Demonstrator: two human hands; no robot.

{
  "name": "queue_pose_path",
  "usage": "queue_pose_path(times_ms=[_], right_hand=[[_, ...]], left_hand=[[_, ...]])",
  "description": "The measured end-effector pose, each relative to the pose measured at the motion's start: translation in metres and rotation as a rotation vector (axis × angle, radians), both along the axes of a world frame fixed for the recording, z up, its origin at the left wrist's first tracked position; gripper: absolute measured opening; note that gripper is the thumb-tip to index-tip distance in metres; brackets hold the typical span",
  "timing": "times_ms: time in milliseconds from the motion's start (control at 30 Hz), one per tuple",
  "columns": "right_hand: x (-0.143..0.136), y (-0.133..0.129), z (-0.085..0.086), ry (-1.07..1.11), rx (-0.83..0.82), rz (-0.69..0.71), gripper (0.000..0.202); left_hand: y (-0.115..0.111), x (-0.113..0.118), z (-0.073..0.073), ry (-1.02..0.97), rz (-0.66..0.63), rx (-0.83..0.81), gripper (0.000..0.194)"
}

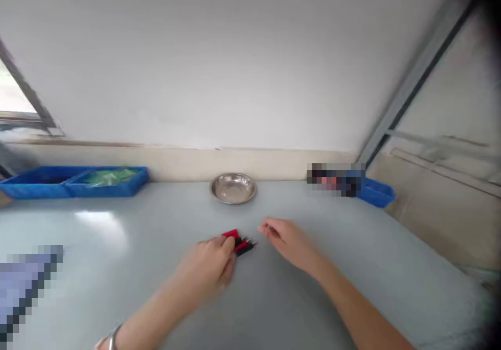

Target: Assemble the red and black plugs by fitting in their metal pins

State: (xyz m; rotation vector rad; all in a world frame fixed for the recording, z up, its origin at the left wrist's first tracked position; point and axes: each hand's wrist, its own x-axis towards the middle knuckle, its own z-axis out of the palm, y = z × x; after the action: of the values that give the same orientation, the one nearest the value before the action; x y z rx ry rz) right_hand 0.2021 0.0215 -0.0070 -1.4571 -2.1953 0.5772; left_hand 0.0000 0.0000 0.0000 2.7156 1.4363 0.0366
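Observation:
My left hand (213,261) is wrapped round several red and black pens (243,245), just above or on the grey tabletop. Their pointed metal tips stick out toward the right; the rest is hidden in the fingers. A short way to the right, my right hand (287,238) hovers with its fingers curled in and the thumb against them. Nothing shows in that hand, and it is apart from the pens. Beyond both hands a round, shallow metal dish (234,189) stands by the wall, with nothing visible in it.
At the back left are blue trays (105,183), one holding something green in clear plastic. Another blue bin (376,192) stands at the back right beside a blurred-out patch. A pixelated bluish thing lies at the left edge of the grey table (156,219).

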Motion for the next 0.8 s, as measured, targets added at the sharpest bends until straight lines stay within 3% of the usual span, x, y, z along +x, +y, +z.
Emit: queue_pose_path(times_ms=[800], right_hand=[[-0.0050, -0.0031, -0.0053, 0.005, -0.175, 0.209, 0.015]], left_hand=[[0.0051, -0.0031, 0.0008, -0.096, 0.041, -0.039, 0.015]])
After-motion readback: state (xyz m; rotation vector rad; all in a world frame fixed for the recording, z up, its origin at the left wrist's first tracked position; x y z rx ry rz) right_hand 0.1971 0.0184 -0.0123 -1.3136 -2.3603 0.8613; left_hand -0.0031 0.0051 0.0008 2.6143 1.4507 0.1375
